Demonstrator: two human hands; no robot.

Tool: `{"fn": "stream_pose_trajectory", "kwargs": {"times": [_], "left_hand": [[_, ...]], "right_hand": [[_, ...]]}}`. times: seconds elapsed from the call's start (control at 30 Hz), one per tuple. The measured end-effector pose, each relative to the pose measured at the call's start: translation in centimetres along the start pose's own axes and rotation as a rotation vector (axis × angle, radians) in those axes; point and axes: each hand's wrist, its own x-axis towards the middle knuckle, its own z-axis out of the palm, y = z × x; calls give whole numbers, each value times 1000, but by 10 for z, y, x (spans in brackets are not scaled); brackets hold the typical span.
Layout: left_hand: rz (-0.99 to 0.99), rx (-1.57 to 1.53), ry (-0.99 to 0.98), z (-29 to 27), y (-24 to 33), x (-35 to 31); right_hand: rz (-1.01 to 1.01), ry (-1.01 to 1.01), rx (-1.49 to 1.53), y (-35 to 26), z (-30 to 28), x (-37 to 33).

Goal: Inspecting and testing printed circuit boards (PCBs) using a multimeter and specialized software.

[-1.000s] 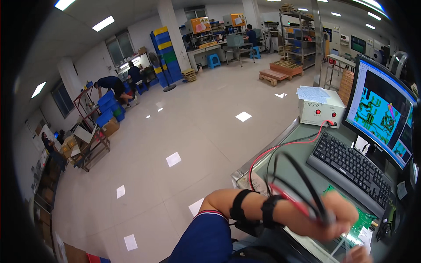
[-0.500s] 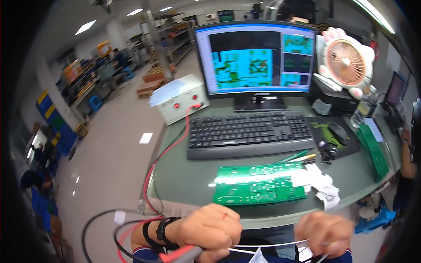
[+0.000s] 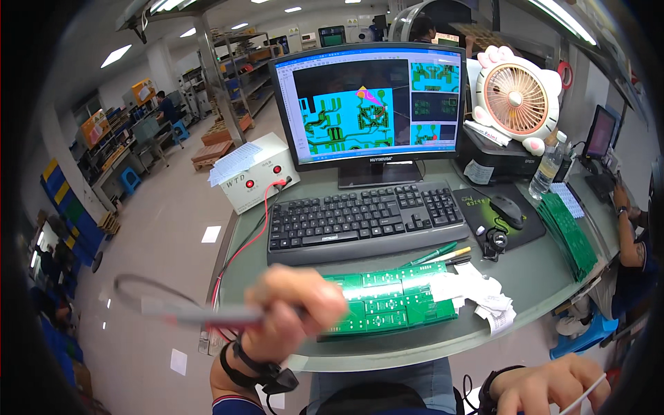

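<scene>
My left hand [image 3: 297, 304], blurred, is closed around a test probe [image 3: 235, 317] with a dark and reddish handle, raised just in front of the green circuit board panel [image 3: 387, 304]. A dark lead [image 3: 149, 280] loops off the probe's outer end. The panel lies flat near the desk's front edge, a crumpled white paper [image 3: 491, 297] on its right end. Low at the right, my right hand [image 3: 546, 387] hangs beyond the desk edge, fingers bent around a thin white cord [image 3: 586, 394]; its fingertips are partly cut off by the picture's lower edge.
A keyboard [image 3: 366, 218] and a monitor [image 3: 366, 104] with a board layout stand behind the panel. At left is a white test box [image 3: 259, 173] with red leads. Right are a mouse [image 3: 508, 211], bottle [image 3: 546, 166], fan [image 3: 515, 97] and stacked green boards [image 3: 567, 235]. Someone's arm [image 3: 629, 238] shows far right.
My left hand has risen from my lap toward the panel with the probe. My right hand has moved lower and to the right. The white cord no longer stretches between them. The on-screen layout has changed.
</scene>
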Motion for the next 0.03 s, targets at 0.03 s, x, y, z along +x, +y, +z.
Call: {"fn": "stream_pose_trajectory", "kwargs": {"times": [0.03], "left_hand": [[-26, 19, 138, -15, 1, -2]], "right_hand": [[3, -9, 12, 0, -2, 1]]}}
